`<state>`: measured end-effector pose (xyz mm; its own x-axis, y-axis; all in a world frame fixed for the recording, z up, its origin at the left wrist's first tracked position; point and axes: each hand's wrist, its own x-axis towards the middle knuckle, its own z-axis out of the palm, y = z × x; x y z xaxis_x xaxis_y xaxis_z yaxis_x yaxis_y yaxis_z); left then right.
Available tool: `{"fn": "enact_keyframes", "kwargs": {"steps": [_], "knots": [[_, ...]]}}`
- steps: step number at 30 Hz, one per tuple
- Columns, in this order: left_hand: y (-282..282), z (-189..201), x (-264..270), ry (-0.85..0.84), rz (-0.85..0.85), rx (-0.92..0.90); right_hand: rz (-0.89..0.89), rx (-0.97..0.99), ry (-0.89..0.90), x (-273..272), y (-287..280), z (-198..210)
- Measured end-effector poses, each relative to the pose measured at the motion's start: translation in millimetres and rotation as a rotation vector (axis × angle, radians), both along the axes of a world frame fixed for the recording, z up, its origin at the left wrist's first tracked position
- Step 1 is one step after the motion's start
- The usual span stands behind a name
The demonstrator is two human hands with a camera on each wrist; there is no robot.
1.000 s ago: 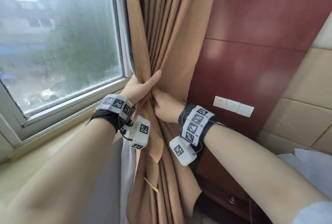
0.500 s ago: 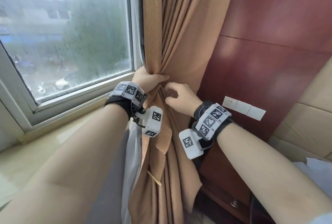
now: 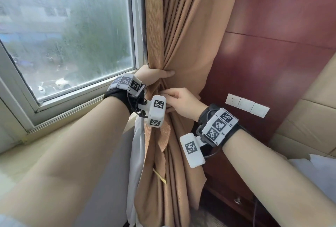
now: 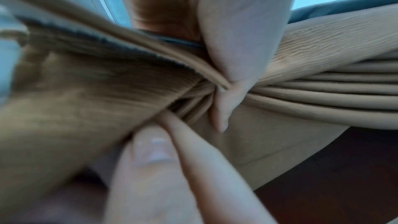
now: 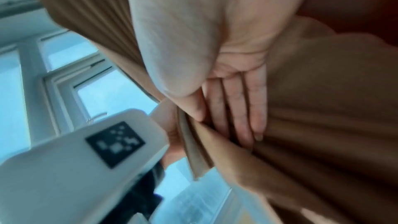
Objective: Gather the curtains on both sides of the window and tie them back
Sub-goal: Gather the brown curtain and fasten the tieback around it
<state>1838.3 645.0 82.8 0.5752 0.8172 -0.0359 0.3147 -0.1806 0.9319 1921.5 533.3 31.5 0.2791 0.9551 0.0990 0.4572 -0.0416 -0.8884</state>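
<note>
A tan curtain [image 3: 181, 32] hangs bunched at the window's right side. My left hand [image 3: 158, 74] grips the bunch at sill height, with the thumb [image 4: 226, 94] lying across the folds. Just below it, my right hand [image 3: 171, 97] pinches a ribbed tan fabric strip [image 4: 75, 100] between thumb and fingers [image 5: 237, 113]. A loose flap of that ribbed fabric [image 3: 163, 134] hangs under my left wrist. I cannot tell where the strip ends behind the folds.
The window [image 3: 72, 35] and its pale sill [image 3: 60, 130] lie to the left. A white sheer curtain [image 3: 138, 146] hangs behind the tan one. A dark red wood panel [image 3: 272, 44] with white wall switches [image 3: 247, 104] stands right of the curtain. A padded beige wall [image 3: 309, 117] is far right.
My left hand has wrapped its fingers round the bunch. My right hand has come from beside the folds to the front and now pinches the ribbed strip.
</note>
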Motion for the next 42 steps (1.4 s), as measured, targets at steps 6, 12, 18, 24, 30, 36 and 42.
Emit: {"fn": "enact_keyframes", "kwargs": {"steps": [6, 12, 18, 24, 30, 36, 42], "knots": [[-2, 2, -4, 0.005, 0.005, 0.017, 0.047, -0.009, 0.472, -20, 2, 1], [1, -1, -7, -0.007, -0.028, -0.016, -0.064, 0.066, 0.293, -33, 9, 1], [2, 0, -11, -0.044, -0.062, -0.005, -0.115, 0.142, 0.183, -31, 7, 1], [7, -3, -11, -0.065, -0.096, -0.035, -0.207, 0.21, 0.082, -14, 1, 14], [9, -1, -12, -0.083, -0.127, -0.071, -0.181, 0.265, -0.102, -2, -10, 24], [6, 0, -13, -0.111, -0.085, -0.105, -0.12, 0.088, -0.46, 39, -17, 38], [12, 1, -12, -0.091, 0.029, -0.127, -0.179, -0.035, -0.517, 87, -25, 18]]}}
